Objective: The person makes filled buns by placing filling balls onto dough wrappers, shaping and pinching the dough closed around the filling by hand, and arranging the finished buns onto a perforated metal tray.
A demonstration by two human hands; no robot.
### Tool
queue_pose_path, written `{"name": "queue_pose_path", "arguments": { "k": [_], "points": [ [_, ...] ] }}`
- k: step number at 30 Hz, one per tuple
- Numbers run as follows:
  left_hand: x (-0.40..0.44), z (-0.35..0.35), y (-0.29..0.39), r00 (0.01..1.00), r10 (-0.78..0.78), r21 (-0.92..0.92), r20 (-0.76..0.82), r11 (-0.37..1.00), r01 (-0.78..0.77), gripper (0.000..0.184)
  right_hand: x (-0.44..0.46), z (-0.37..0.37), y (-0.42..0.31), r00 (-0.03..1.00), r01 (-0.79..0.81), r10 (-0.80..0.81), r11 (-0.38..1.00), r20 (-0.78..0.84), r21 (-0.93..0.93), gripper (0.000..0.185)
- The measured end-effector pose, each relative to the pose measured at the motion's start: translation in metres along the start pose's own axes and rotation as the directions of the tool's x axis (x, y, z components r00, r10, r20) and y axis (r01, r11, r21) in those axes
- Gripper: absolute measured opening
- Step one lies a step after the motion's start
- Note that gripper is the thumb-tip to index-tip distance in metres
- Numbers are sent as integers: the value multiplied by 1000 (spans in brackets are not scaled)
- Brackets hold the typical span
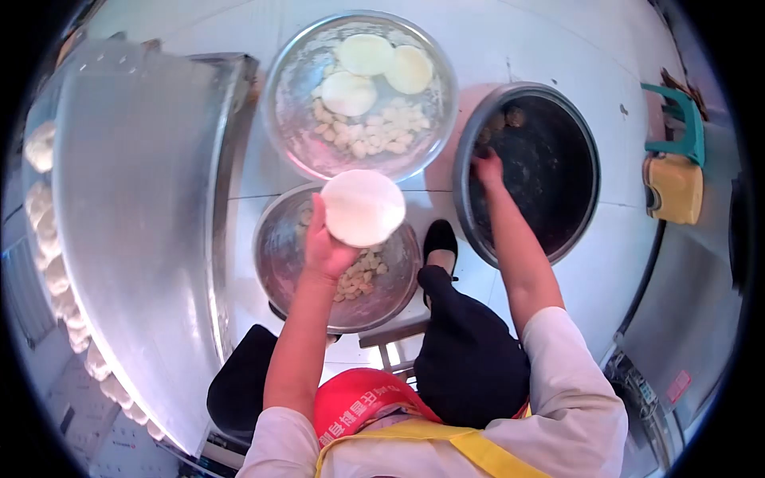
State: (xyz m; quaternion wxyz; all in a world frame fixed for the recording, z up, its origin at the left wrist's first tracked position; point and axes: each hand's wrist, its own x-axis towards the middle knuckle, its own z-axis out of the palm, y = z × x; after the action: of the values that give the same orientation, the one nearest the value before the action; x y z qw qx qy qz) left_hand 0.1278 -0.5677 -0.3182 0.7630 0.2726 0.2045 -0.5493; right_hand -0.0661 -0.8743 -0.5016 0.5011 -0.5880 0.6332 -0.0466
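Left hand [328, 248] holds a dough disc [364, 208] above the near bowl [275, 247].
The disc's broad face is up, equally wide every way, its far edge overlapping the far bowl [280, 119] in view; floor [448, 199] opens rightward, toward the tub [550, 183]. The right hand [488, 167] reaches inside the tub, near brown lumps [515, 118]; cannot tell its grip.

A green stool [695, 131] sits beside a yellow object [676, 190].
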Motion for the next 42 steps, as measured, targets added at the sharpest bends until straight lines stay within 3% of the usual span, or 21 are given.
{"name": "queue_pose_path", "arguments": {
  "k": [1,3,5,6,7,9,11,12,15,16,18,21,24,27,28,31,32,35,38,42],
  "points": [
    [-6,2,2,1000,-9,-13,28,1000,9,74,-13,-3,-7,989,-127,109,973,100,193,43],
    [-17,8,7,995,-26,-44,98,999,31,79,-61,-26,-45,983,-154,87,867,160,474,35],
    [-27,21,10,995,-1,20,95,1000,-1,91,-113,-51,-88,975,-36,-71,886,212,462,38],
    [-31,26,10,994,4,12,108,1000,-5,92,-148,-61,-118,932,89,-229,896,281,436,40],
    [-38,33,8,992,5,4,124,1000,-6,94,-186,-66,-149,860,216,-374,884,348,416,43],
    [-55,53,1,978,30,31,205,999,-37,96,-246,-69,-196,646,429,-517,855,562,293,46],
    [-74,70,-6,945,49,26,323,998,-61,96,-305,-67,-245,403,797,-599,601,692,57,49],
    [-87,81,-7,915,71,45,398,994,-97,96,-324,-60,-253,361,867,-615,498,702,-9,48],
    [-133,91,-5,898,132,117,419,973,-197,95,-375,-50,-261,238,969,-646,208,725,-133,47],
    [-151,90,-2,873,154,0,463,985,-174,77,-388,-50,-263,187,982,-661,133,727,-132,48],
    [-187,93,0,836,267,100,479,930,-354,61,-414,-49,-263,87,995,-709,35,700,-89,43],
    [-233,89,-3,845,377,164,379,871,-463,50,-451,-37,-255,84,996,-725,66,684,-53,45],
    [-268,75,-5,838,426,160,342,852,-498,45,-492,-41,-254,44,952,-756,230,654,201,39],
    [-309,60,-14,853,389,30,349,905,-425,42,-488,-51,-235,532,686,-635,711,561,155,30],
    [-320,55,-16,865,369,6,341,919,-395,42,-487,-51,-231,525,609,-576,769,627,196,20],
    [-341,47,-25,868,322,-1,379,938,-347,42,-493,-44,-216,438,199,-311,948,844,246,20],
    [-346,44,-29,865,315,16,391,937,-348,42,-494,-41,-215,389,222,-300,948,871,228,20],
    [-359,41,-37,858,341,70,385,916,-395,43,-505,-30,-212,401,270,-261,950,878,159,18],
    [-360,33,-40,855,369,104,363,896,-431,43,-504,-23,-204,330,229,-210,964,920,138,14],
    [-367,26,-36,845,391,142,366,874,-466,44,-520,-18,-199,290,161,-373,927,881,340,9]
  ]
}}
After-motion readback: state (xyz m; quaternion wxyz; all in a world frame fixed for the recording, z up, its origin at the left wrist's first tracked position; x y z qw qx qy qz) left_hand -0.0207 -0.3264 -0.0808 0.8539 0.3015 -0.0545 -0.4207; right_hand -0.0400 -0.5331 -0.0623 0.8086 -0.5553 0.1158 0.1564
